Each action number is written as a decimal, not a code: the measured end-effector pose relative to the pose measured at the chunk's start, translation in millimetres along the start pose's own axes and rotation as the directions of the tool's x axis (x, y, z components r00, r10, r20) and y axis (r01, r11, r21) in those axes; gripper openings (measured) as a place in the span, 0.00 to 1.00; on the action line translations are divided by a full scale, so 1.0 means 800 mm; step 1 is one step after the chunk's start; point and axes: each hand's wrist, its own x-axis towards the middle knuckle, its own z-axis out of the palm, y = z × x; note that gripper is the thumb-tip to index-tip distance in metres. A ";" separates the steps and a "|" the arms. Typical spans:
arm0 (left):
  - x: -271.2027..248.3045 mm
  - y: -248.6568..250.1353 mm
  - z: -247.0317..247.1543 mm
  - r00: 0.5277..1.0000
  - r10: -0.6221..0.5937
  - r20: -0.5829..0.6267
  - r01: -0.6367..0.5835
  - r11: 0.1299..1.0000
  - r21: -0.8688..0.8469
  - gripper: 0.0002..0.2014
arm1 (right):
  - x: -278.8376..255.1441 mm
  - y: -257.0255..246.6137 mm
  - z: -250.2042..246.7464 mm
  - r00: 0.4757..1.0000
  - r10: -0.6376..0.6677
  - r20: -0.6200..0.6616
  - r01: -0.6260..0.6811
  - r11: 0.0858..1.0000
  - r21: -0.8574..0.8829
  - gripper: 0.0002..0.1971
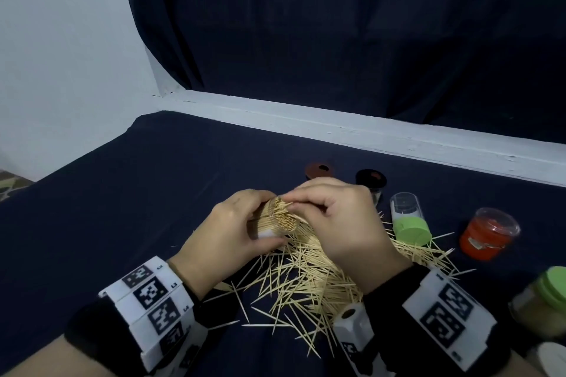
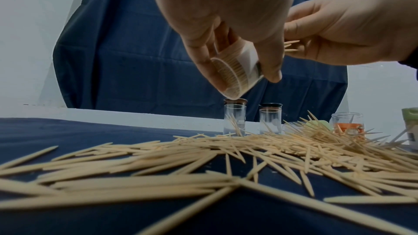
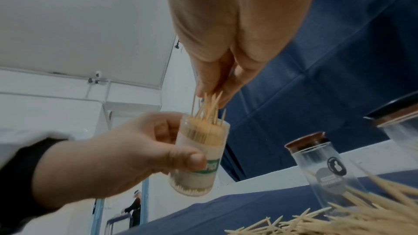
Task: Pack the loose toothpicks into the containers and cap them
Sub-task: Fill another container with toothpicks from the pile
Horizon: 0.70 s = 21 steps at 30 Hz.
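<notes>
My left hand (image 1: 232, 223) grips a clear toothpick container (image 1: 280, 217) above the table, its mouth tilted toward my right hand. The container (image 3: 201, 151) is nearly full of toothpicks and bears a green label. My right hand (image 1: 337, 214) pinches a small bunch of toothpicks (image 3: 209, 106) whose tips stand in the container's mouth. In the left wrist view the container (image 2: 237, 74) shows its packed bottom. A wide pile of loose toothpicks (image 1: 309, 281) lies on the dark blue cloth under both hands.
Behind the pile stand two clear jars with a brown cap (image 1: 320, 170) and a black cap (image 1: 370, 179). A green-capped container (image 1: 409, 220) lies on its side; a red one (image 1: 487, 234) and a green-lidded jar (image 1: 542, 303) sit right. A white ledge (image 1: 337, 125) borders the table.
</notes>
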 end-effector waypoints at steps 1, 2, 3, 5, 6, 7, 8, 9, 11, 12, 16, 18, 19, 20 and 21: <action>0.000 0.001 0.000 1.000 0.012 0.002 -0.012 1.000 -0.001 0.27 | 0.001 0.001 0.002 0.999 -0.032 0.020 0.032 0.999 -0.036 0.07; 0.000 0.002 -0.001 1.000 0.022 0.002 -0.022 1.000 -0.003 0.27 | 0.002 0.001 0.004 0.997 -0.060 0.038 0.063 0.995 -0.079 0.07; 0.000 0.003 -0.001 1.000 0.030 -0.003 -0.030 1.000 -0.005 0.27 | 0.004 0.000 0.004 0.995 -0.087 0.051 0.093 0.988 -0.123 0.07; -0.001 0.004 -0.001 0.999 0.033 -0.036 -0.033 0.999 -0.015 0.28 | 0.008 -0.001 -0.002 0.995 -0.093 0.040 0.098 0.986 -0.133 0.07; -0.001 0.004 -0.002 0.998 0.026 -0.054 -0.027 0.999 -0.022 0.28 | 0.010 -0.004 -0.008 0.999 -0.047 0.027 0.049 0.996 -0.073 0.07; -0.001 0.004 -0.002 0.998 0.016 -0.067 -0.018 0.999 -0.031 0.28 | 0.011 -0.007 -0.015 1.000 0.019 0.023 -0.019 1.000 0.015 0.09; -0.001 0.005 -0.003 0.997 0.006 -0.075 -0.009 0.999 -0.037 0.28 | 0.011 -0.009 -0.021 0.996 0.080 0.037 -0.083 0.992 0.095 0.12; -0.001 0.005 -0.003 0.997 -0.005 -0.082 0.001 0.999 -0.040 0.28 | 0.009 -0.011 -0.026 0.991 0.118 0.066 -0.126 0.983 0.130 0.17; -0.001 0.005 -0.004 0.995 -0.026 -0.095 0.022 0.998 -0.051 0.29 | 0.005 -0.012 -0.028 0.980 0.135 0.145 -0.151 0.983 0.102 0.22; -0.001 0.005 -0.004 0.995 -0.031 -0.097 0.025 0.998 -0.061 0.29 | 0.002 -0.012 -0.026 0.980 0.121 0.157 -0.133 0.989 0.069 0.19; -0.002 0.009 -0.004 0.997 -0.009 -0.077 0.003 0.997 -0.077 0.28 | 0.000 -0.007 -0.016 0.998 0.059 0.030 -0.058 0.997 -0.050 0.06; -0.003 0.009 -0.004 0.998 0.027 -0.065 -0.031 0.998 -0.061 0.28 | 0.002 -0.011 -0.012 1.000 -0.012 0.015 0.013 0.995 -0.098 0.05; -0.003 0.009 -0.004 0.997 0.040 -0.060 -0.043 0.998 -0.049 0.28 | 0.004 -0.013 -0.009 0.999 -0.023 0.038 0.027 0.992 -0.120 0.05; -0.003 0.009 -0.004 0.997 0.048 -0.055 -0.050 0.998 -0.040 0.27 | 0.005 -0.017 -0.008 0.997 -0.001 0.079 0.012 0.990 -0.139 0.05; -0.003 0.008 -0.004 0.997 0.050 -0.051 -0.052 0.998 -0.034 0.27 | 0.007 -0.020 -0.008 0.991 0.039 0.127 -0.019 0.987 -0.157 0.05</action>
